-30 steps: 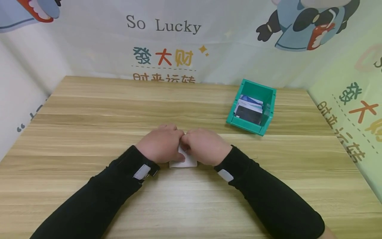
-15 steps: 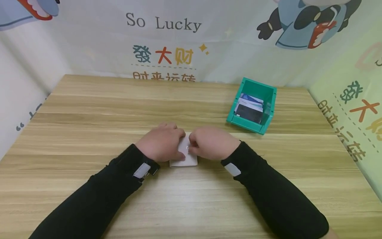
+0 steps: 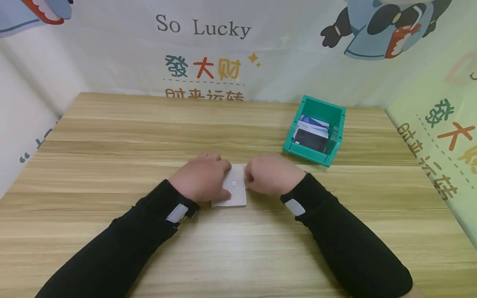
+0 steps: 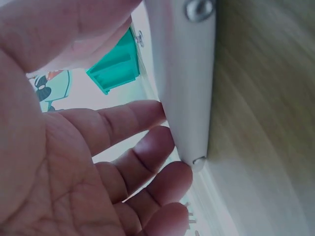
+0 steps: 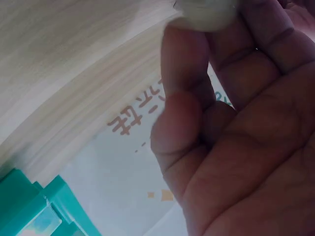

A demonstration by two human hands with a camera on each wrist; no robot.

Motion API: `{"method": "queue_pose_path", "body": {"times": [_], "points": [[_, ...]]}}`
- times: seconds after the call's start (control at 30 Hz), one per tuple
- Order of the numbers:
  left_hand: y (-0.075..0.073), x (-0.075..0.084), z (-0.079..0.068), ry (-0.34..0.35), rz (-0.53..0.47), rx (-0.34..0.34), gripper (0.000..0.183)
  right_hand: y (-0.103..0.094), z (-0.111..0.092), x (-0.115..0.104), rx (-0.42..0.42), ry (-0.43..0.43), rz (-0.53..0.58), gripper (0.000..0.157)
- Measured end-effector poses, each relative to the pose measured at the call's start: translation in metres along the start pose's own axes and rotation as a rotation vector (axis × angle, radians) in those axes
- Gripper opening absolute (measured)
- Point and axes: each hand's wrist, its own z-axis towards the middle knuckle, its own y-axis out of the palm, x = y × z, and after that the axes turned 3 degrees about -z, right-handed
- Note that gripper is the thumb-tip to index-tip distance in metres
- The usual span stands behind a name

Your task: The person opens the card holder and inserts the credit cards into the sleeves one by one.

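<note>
A small white card holder (image 3: 235,194) with a metal snap stud lies on the wooden table in the head view. My left hand (image 3: 201,177) grips its left side, thumb on the upper face and fingers by the far edge. The left wrist view shows this hand's bent fingertips (image 4: 165,115) against the card holder's edge (image 4: 184,78), where metal snaps show. My right hand (image 3: 273,174) is curled at the card holder's right edge, pinching a narrow white tab there. In the right wrist view a pale piece (image 5: 206,14) shows at that hand's fingertips, mostly cut off by the frame.
A green open box (image 3: 331,111) stands at the back right of the table (image 3: 149,128). Several cards (image 3: 311,140) lie in it, a dark one in front. A printed cloth backdrop (image 3: 123,54) rises behind the table and along both sides.
My right hand has moved right from the middle of the card holder to its right edge, uncovering the snap stud. The left hand has kept its hold.
</note>
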Motion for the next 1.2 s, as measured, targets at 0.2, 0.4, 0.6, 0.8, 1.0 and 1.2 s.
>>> {"method": "queue_pose_path", "body": {"times": [0.2, 0.4, 0.6, 0.8, 1.0, 1.2], "points": [[0.002, 0.008, -0.002, 0.031, 0.048, 0.027, 0.071, 0.0, 0.001, 0.002, 0.003, -0.013, 0.003, 0.013], [0.007, 0.015, -0.004, 0.055, 0.058, 0.042, 0.101, 0.0, 0.002, 0.002, 0.016, -0.024, -0.026, 0.008], [0.01, 0.015, -0.004, 0.064, 0.067, 0.053, 0.091, 0.003, 0.004, 0.003, 0.039, -0.028, -0.042, 0.005], [0.006, 0.013, -0.005, 0.097, 0.052, 0.06, 0.076, 0.005, 0.006, 0.003, 0.02, -0.006, -0.015, 0.005], [0.0, 0.01, -0.007, 0.125, 0.012, 0.028, 0.058, 0.006, 0.006, 0.004, 0.016, 0.01, -0.019, 0.005], [-0.004, 0.009, -0.007, 0.198, -0.043, 0.005, 0.044, 0.007, 0.007, 0.005, 0.052, -0.013, -0.005, 0.01]]}}
